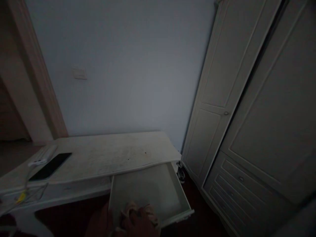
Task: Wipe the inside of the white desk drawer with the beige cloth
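The picture is dark, and both hands sit at its bottom edge. My right hand [142, 226] is closed on a crumpled, pale pinkish cloth [149, 210], over the near part of a pulled-out drawer [153, 184]. At the drawer's left side is my left hand [100, 221], dim and blurred. Its fingers cannot be made out, nor whether it touches the drawer wall. The drawer juts from the front of a white desk [111, 151], whose top has grey smudges and a few dark specks.
On the desk's left lie a black phone [51, 167] and a white flat device [44, 155] with a cable bearing a yellow piece [21, 197]. A white wardrobe [212, 131] stands to the right. Dark shiny items [181, 174] lie between desk and wardrobe. A switch [79, 73] is on the wall.
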Action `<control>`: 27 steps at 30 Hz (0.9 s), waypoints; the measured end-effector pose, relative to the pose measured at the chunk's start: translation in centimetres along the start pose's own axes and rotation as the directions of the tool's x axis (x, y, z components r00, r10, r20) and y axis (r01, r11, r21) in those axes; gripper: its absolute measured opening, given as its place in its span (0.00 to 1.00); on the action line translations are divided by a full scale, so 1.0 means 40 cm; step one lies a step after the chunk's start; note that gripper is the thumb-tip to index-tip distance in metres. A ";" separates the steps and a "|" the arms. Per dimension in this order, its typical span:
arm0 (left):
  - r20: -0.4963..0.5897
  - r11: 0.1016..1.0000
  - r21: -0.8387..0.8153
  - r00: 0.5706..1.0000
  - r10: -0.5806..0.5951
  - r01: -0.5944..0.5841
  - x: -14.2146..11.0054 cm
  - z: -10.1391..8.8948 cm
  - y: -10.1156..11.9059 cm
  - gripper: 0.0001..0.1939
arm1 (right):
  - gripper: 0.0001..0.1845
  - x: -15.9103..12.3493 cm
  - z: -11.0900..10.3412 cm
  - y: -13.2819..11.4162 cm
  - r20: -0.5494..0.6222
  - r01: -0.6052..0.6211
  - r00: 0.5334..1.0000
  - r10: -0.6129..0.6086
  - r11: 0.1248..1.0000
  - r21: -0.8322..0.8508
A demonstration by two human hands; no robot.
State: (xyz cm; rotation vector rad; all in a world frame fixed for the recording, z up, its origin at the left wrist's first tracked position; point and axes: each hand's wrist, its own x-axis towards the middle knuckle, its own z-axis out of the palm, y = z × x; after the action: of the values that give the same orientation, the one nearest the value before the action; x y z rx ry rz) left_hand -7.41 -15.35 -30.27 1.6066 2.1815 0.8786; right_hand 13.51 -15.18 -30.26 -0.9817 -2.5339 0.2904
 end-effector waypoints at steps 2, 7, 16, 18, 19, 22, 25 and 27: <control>0.042 0.999 -0.033 0.999 -0.019 0.020 0.006 -0.008 0.004 0.26 | 0.14 0.025 0.036 -0.032 -0.009 0.000 1.000 0.001 0.999 0.036; 0.014 0.984 -0.171 0.999 -0.041 0.042 -0.030 -0.004 0.024 0.29 | 0.17 -0.034 -0.038 0.021 0.000 0.030 1.000 -0.030 0.997 -0.072; 0.020 0.989 -0.129 0.998 -0.066 0.068 -0.029 0.013 0.010 0.34 | 0.32 -0.280 -0.352 0.199 -0.139 -0.357 0.933 0.331 0.898 -0.259; 0.012 0.986 -0.154 0.998 -0.056 0.057 -0.033 0.014 0.014 0.35 | 0.29 -0.298 -0.367 0.206 -0.173 -0.429 0.903 0.394 0.857 -0.285; 0.016 0.984 -0.170 0.998 -0.060 0.062 -0.037 0.015 0.017 0.36 | 0.28 -0.304 -0.364 0.206 -0.179 -0.436 0.900 0.399 0.849 -0.299; 0.062 0.974 -0.198 0.993 -0.098 0.109 -0.048 0.013 0.026 0.38 | 0.30 -0.321 -0.332 0.204 -0.154 -0.343 0.939 0.308 0.873 -0.346; 0.077 0.980 -0.166 0.992 -0.100 0.111 -0.051 0.009 0.029 0.37 | 0.34 -0.335 -0.307 0.206 -0.194 -0.326 0.943 0.270 0.866 -0.380; 0.048 0.991 -0.105 0.996 -0.075 0.079 -0.048 0.004 0.029 0.36 | 0.32 -0.337 -0.304 0.207 -0.255 -0.401 0.912 0.322 0.833 -0.382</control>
State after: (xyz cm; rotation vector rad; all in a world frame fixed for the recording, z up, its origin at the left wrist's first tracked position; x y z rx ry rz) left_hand -5.79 -16.86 -29.91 1.4680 2.1136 0.9118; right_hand 32.84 -17.74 -26.08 -1.5863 -2.2704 -0.2616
